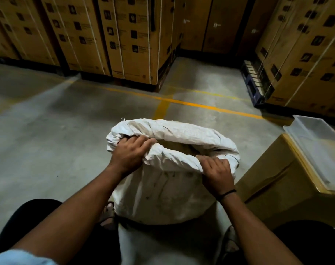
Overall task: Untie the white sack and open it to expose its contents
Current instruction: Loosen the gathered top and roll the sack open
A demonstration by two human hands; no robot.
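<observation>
A white woven sack (163,190) stands upright on the concrete floor between my knees. Its mouth is open, with the rim rolled outward into a thick cuff. Inside the opening a dim brownish fill (179,147) shows, too dark to identify. My left hand (129,153) grips the rolled rim at the left side, fingers curled over the fabric. My right hand (216,172) grips the near right part of the rim, fingers hooked into the cuff. A short loose thread (123,119) sticks up from the far left of the rim.
A cardboard box (273,182) with a clear plastic tray (319,148) lying on it stands close to the right of the sack. Stacked strapped cartons (124,39) on pallets line the back and right. Yellow floor lines (191,104) cross bare concrete ahead and to the left.
</observation>
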